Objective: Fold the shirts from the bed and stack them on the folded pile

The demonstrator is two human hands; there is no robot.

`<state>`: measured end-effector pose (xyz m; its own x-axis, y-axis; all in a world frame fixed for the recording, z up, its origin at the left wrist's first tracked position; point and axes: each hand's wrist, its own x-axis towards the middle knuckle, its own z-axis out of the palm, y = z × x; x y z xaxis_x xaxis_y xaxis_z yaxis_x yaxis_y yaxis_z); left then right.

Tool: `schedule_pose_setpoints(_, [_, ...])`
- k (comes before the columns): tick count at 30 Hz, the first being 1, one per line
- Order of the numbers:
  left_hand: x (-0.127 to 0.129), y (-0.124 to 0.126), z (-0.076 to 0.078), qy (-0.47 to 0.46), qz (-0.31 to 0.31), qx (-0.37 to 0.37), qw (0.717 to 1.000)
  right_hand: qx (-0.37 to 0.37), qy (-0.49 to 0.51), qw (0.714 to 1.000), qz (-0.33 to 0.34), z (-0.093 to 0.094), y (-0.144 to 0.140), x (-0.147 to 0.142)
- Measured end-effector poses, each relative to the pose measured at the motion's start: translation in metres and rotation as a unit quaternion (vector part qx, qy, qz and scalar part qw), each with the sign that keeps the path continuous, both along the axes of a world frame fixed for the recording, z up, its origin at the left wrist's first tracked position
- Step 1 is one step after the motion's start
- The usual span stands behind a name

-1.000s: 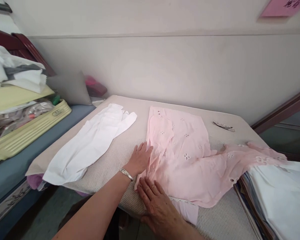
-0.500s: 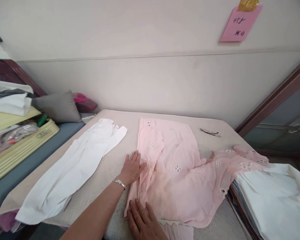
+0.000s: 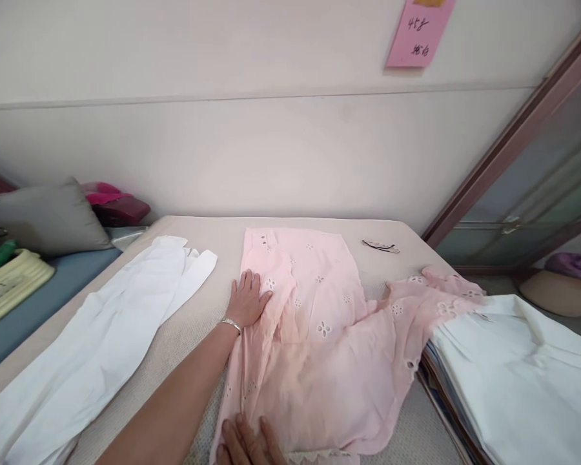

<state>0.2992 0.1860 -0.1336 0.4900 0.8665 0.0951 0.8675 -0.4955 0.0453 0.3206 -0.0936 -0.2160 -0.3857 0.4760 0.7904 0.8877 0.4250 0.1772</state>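
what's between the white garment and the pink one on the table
In the head view, only bare beige table cover and the left hand with its forearm lie between the white garment and the pink eyelet garment, whose edge the hand touches.

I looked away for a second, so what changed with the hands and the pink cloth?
The left hand slid up along the left edge of the pink garment, away from the person. The right hand dropped to the frame's bottom edge as the camera tilted up. Both hands stay flat on the garment, gripping nothing. The white garment and hair clip stayed put.
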Motion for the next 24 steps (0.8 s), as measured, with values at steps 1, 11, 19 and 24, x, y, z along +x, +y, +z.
schedule_pose_setpoints(1, [-0.001,0.000,0.000,0.001,-0.002,0.002,1.000,-0.005,-0.007,1.000,0.002,0.001,-0.001,0.001])
schedule_pose_setpoints(11, [-0.001,0.000,0.004,0.006,-0.001,0.001,1.000,-0.149,-0.051,0.987,0.043,0.007,-0.011,0.003])
schedule_pose_setpoints(19, [-0.002,0.005,0.000,0.009,-0.001,-0.001,1.000,-0.114,-0.054,0.992,0.029,0.018,-0.013,0.006])
schedule_pose_setpoints(24, [-0.002,0.004,0.002,0.007,-0.001,-0.018,1.000,-0.066,-0.024,0.998,-0.005,0.028,-0.012,0.007])
